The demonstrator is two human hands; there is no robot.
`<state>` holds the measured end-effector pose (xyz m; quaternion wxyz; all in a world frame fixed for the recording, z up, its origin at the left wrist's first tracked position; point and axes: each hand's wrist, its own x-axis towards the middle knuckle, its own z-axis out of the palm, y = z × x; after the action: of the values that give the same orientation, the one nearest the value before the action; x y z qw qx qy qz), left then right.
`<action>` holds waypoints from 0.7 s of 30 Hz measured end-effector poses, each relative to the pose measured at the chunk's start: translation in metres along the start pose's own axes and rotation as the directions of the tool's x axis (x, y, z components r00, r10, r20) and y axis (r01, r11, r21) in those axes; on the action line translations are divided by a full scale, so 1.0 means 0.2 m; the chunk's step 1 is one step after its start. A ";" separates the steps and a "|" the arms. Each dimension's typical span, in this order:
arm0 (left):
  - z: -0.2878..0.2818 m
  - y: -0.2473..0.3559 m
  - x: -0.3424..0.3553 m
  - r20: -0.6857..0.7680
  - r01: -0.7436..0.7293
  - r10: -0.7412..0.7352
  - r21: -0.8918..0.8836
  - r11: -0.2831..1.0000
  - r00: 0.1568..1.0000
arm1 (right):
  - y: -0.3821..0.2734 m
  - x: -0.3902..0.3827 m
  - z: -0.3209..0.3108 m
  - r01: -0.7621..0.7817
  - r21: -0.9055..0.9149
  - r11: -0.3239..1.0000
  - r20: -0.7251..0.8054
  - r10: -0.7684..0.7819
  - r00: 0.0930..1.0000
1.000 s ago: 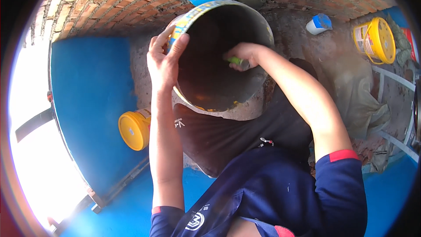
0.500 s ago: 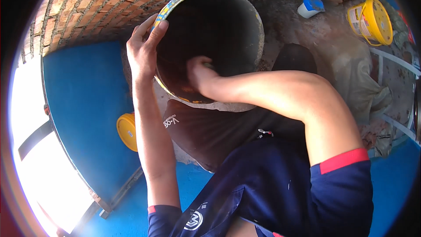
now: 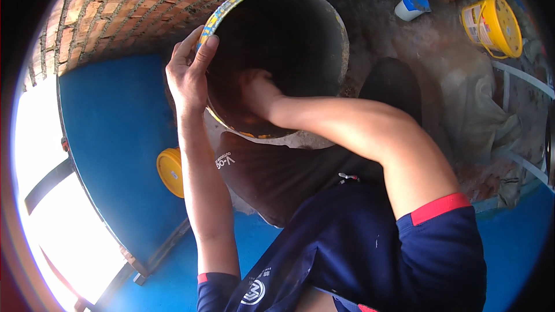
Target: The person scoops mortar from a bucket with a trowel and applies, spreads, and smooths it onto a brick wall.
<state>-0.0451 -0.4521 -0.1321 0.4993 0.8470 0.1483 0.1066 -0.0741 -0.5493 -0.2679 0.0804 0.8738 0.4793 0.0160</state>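
A large drum (image 3: pixel 342 75) lies tilted with its wide mouth toward me, dark inside, its rim marked in blue and yellow. My left hand (image 3: pixel 191 72) is closed on the left side of the rim, thumb inside and fingers around the outer wall. Inside the drum, close to the lower left of its inner wall, is my right hand (image 3: pixel 260 93). Its fingers look curled, but shadow and motion blur hide what they hold.
On the floor at the far right stand a white tub with a blue lid (image 3: pixel 412 6) and a yellow bucket (image 3: pixel 491 26). Another yellow bucket (image 3: pixel 170 172) is beside my left forearm, near a blue panel (image 3: pixel 115 138). A brick wall (image 3: pixel 127 6) rises behind; pale metal bars (image 3: pixel 523 78) stand at the right.
My right hand has shifted slightly left and deeper inside the drum, and the right elbow has come lower and to the left. The left hand keeps its hold on the rim.
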 end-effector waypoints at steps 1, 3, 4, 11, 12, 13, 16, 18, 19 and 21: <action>-0.01 0.01 -0.01 0.002 0.007 -0.007 0.044 0.999 1.000 | 0.01 -0.05 0.07 0.102 -0.091 0.991 0.035 -0.100 0.994; -0.01 0.05 -0.02 0.004 0.012 -0.013 0.052 0.999 1.000 | 0.06 -0.15 0.17 0.103 -0.054 0.993 0.125 -0.096 0.987; -0.01 0.04 -0.02 0.005 -0.002 0.002 0.075 0.997 1.000 | 0.10 -0.16 0.20 0.000 0.078 0.997 0.211 -0.016 0.977; -0.05 -0.01 -0.05 -0.007 -0.037 0.038 0.065 0.997 0.999 | 0.65 -0.14 0.07 -0.385 0.729 0.566 0.459 0.013 0.888; -0.04 -0.02 -0.06 -0.016 -0.038 0.039 0.073 0.997 0.999 | 0.68 -0.18 0.07 -0.384 0.770 0.509 0.388 0.105 0.916; -0.03 -0.03 -0.05 -0.016 -0.048 0.049 0.074 0.996 0.999 | 0.71 -0.20 0.07 -0.381 0.768 0.514 0.385 0.103 0.917; 0.00 -0.02 -0.06 -0.014 -0.035 0.037 0.096 0.995 0.999 | 0.72 -0.23 0.03 -0.361 0.751 0.553 0.398 0.058 0.915; 0.02 0.01 -0.08 -0.031 -0.025 0.031 0.174 0.984 0.999 | 0.66 -0.26 0.01 -0.402 0.555 0.728 0.384 0.204 0.901; 0.05 0.02 -0.06 -0.028 -0.038 0.042 0.137 0.990 0.999 | 0.65 -0.29 0.11 -0.319 0.477 0.819 0.206 0.249 0.946; 0.08 0.05 -0.06 -0.037 -0.043 0.050 0.171 0.984 0.998 | 0.64 -0.26 0.17 -0.387 0.403 0.829 0.206 0.329 0.921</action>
<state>-0.0493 -0.4743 -0.1317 0.4192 0.8875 0.1471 0.1224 0.0073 -0.6645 -0.2790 -0.0914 0.9428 0.2919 -0.1329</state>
